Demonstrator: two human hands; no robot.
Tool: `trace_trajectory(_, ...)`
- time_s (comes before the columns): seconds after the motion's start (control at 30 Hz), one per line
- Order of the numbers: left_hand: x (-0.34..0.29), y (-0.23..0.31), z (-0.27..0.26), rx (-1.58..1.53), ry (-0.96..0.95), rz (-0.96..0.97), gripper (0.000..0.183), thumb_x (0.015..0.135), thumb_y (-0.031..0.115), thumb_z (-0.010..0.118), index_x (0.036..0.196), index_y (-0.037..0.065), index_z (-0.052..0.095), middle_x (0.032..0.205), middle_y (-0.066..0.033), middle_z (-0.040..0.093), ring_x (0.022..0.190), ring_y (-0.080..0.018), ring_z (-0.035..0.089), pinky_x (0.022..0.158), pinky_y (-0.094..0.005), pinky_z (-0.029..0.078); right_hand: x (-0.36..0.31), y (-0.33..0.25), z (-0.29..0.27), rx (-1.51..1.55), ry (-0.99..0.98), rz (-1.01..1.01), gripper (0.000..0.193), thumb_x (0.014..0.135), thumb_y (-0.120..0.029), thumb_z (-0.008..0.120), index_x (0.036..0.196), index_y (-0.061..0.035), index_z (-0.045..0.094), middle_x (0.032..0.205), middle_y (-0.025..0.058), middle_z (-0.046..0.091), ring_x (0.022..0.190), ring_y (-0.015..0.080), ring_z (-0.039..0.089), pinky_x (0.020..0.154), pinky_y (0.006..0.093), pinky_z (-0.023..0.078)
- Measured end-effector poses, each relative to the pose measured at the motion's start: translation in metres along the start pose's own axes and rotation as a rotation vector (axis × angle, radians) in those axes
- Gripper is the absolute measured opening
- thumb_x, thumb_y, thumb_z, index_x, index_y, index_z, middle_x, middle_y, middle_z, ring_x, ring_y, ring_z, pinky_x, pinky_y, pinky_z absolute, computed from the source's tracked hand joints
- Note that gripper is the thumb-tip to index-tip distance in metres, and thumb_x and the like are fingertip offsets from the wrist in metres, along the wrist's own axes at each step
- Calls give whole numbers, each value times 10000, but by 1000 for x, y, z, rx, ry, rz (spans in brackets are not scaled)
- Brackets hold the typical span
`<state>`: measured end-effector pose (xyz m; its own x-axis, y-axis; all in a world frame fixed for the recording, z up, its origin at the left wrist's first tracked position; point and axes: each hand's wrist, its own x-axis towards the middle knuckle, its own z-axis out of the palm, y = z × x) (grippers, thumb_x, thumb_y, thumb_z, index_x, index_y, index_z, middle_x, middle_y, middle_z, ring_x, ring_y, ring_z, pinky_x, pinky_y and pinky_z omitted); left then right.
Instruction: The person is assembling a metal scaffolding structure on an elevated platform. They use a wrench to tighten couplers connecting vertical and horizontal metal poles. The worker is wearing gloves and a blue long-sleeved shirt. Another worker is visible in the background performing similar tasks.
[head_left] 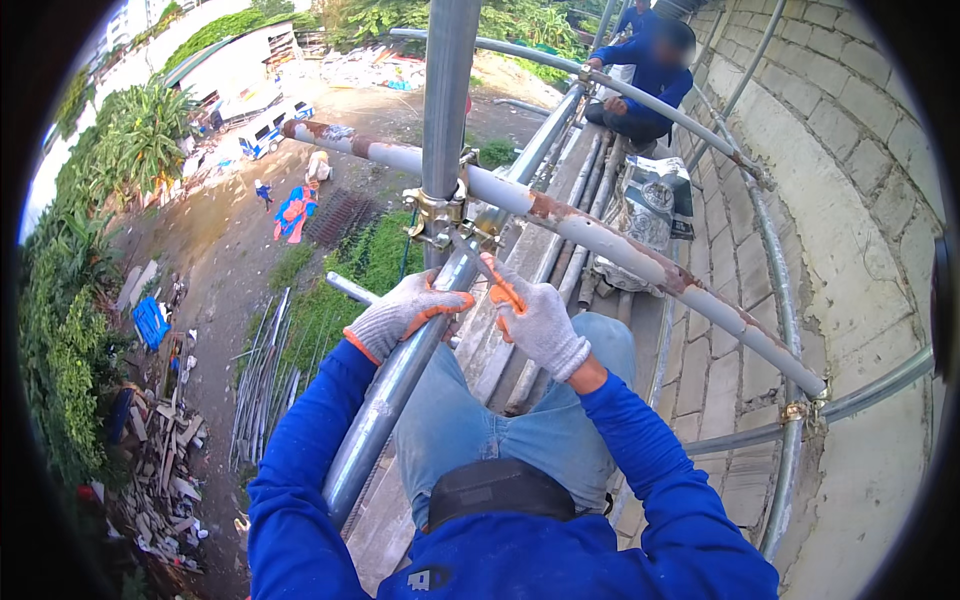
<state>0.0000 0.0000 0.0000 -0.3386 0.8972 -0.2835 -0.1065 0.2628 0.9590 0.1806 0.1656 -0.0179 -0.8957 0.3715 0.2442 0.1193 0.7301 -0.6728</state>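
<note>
Head view: the gloved left hand (405, 310) is wrapped over the slanting steel tube (380, 410), thumb laid across its top; its other fingers are mostly hidden behind the tube. The gloved right hand (540, 325) holds a slim grey tool (468, 248) in a narrow grip, fingers curled about its near end. The tool's far end reaches the brass-coloured clamp (437, 215) at the upright pole (450, 100), beside the rusty rail (620, 245); whether it is seated on a nut cannot be told.

If that far end slips, the right knuckles could strike the metal, since clamp, pole and rail crowd together. A loosened glove grip could let the tool drop past the platform's outer side to the ground well below. The loose pipes (590, 205) on the planks could roll underfoot if nudged.

As for containers, a crumpled pale sack (650, 205) rests by the pipes, short of a seated co-worker (645, 75); its contents cannot be made out.
</note>
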Motion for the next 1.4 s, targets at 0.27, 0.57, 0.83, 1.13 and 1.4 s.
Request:
trace_trajectory(0.27, -1, 8, 6, 4, 7, 21, 665, 843, 353, 876, 1246, -72, 560, 870, -83, 671, 664, -142, 675, 576, -312, 577, -4, -8, -8, 184, 119, -84, 786, 883, -78, 665, 1617, -223, 423, 846, 247, 697, 668, 409, 696, 645, 472, 555)
trace_trajectory(0.57, -3, 11, 7, -42, 11, -24, 628, 874, 280, 862, 1287, -63, 538, 867, -104, 680, 645, -157, 697, 578, -304, 601, -12, -4, 5, 86, 89, -61, 783, 899, -120, 666, 1623, -280, 411, 769, 254, 663, 672, 429, 684, 618, 497, 526)
trace_trajectory(0.83, -7, 14, 12, -75, -19, -2, 445, 915, 248, 807, 1193, -21, 586, 820, -91, 679, 635, -150, 657, 572, -308, 549, -20, 7, 25, 70, 53, -81, 782, 908, -116, 651, 1626, -304, 404, 766, 237, 668, 661, 408, 692, 616, 484, 542)
trace_trajectory(1.13, 5, 2, 3, -77, 22, -58, 546, 886, 264, 829, 1277, -17, 572, 973, -108, 709, 672, -170, 712, 600, -308, 614, -21, 1, 25, 26, 42, -54, 821, 923, -146, 649, 1658, -310, 320, 810, 264, 681, 701, 434, 696, 636, 504, 546)
trace_trajectory(1.4, -1, 7, 6, -44, 40, -53, 535, 880, 257, 839, 1238, -35, 570, 914, -103, 696, 664, -155, 694, 593, -313, 603, -20, 1, 24, 28, 88, -97, 738, 957, -176, 650, 1635, -291, 381, 779, 282, 658, 698, 447, 691, 628, 510, 530)
